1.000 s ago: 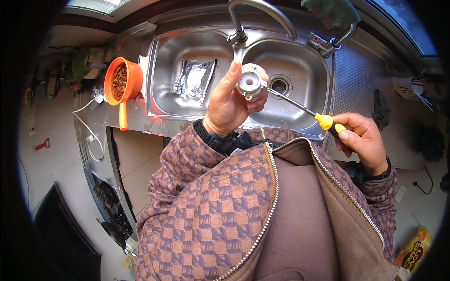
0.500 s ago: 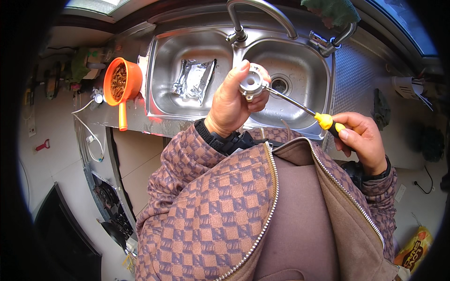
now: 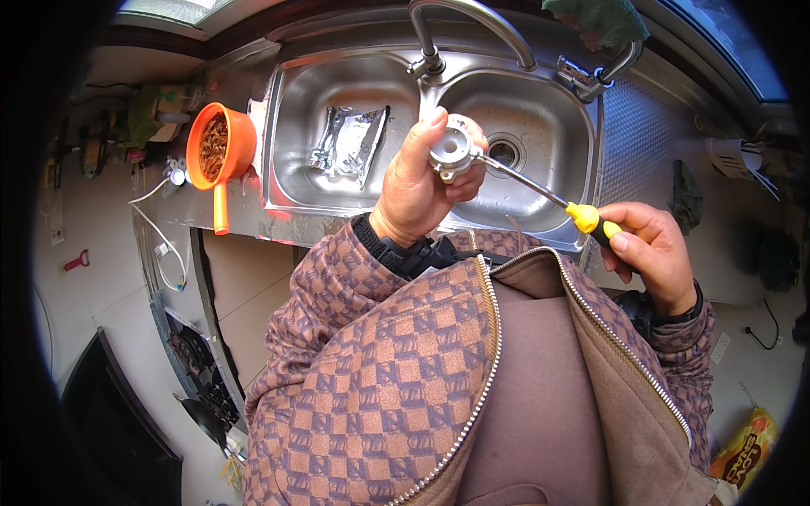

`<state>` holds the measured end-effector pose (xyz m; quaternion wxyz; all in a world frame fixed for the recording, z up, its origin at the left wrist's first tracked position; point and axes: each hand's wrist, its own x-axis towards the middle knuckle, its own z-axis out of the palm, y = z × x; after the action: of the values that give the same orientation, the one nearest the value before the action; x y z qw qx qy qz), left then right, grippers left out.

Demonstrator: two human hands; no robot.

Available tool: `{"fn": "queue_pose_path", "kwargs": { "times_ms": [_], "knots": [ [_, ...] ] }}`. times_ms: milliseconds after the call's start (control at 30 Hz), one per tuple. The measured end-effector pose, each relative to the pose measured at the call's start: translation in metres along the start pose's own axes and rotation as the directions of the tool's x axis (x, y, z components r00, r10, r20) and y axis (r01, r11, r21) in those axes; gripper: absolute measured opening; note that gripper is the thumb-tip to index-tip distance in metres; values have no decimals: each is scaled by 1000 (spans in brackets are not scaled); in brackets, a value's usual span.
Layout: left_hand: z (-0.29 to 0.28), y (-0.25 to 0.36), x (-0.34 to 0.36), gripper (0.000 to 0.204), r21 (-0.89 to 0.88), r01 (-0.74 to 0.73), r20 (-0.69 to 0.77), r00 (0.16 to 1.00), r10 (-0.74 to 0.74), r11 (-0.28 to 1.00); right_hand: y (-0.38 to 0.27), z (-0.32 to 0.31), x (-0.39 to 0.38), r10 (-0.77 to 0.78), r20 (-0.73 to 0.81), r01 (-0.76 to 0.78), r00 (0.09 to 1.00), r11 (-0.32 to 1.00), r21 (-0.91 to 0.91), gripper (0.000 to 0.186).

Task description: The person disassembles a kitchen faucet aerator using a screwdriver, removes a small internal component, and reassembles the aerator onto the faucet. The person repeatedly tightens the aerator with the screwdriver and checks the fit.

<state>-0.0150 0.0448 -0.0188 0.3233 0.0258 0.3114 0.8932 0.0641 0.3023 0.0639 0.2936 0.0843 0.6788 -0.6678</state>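
Note:
Above the divider of a double sink, my left hand (image 3: 419, 173) grips a small round metal fitting (image 3: 452, 148) with a hole in its middle and small lugs on its rim. Its thumb presses along one side, and the fingers curl behind. To the right, my right hand (image 3: 651, 251) is closed around the yellow and black handle of a screwdriver (image 3: 540, 195). The long steel shaft slants up to the left, and its tip meets the right side of the fitting. Whether the tip sits in a screw is too small to tell.
The steel sink (image 3: 291, 93) has a silver foil packet (image 3: 353, 143) in its left basin. A curved faucet (image 3: 472, 13) rises behind; a second tap (image 3: 591, 80) stands right, near a green cloth (image 3: 599, 21). An orange long-handled pot (image 3: 245, 145) holding brown strips sits left.
The fitting in my left hand has shifted or tilted very slightly to the left. The screwdriver tip stays against it, and my right hand looks almost the same.

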Motion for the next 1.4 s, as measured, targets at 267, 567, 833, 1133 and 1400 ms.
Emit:
{"fn": "queue_pose_path", "kwargs": {
  "times_ms": [267,567,833,1133,1400],
  "knots": [
    [2,2,-1,45,126,-33,-31,999,38,991,1,4,-1,-204,-4,201,979,965,-168,32],
    [5,1,-5,38,184,-57,-41,997,66,981,-19,0,1,46,42,-41,998,993,-114,24],
    [2,2,-5,38,164,-23,-60,998,33,986,-8,7,9,-527,26,417,849,640,-645,22],
    [3,2,-1,43,189,-53,-50,997,64,981,-12,15,6,-598,-104,377,795,621,-687,25],
    [6,3,-1,54,198,-35,-45,998,44,980,-16,8,3,-449,-31,326,893,692,-644,22]
  ]
}}
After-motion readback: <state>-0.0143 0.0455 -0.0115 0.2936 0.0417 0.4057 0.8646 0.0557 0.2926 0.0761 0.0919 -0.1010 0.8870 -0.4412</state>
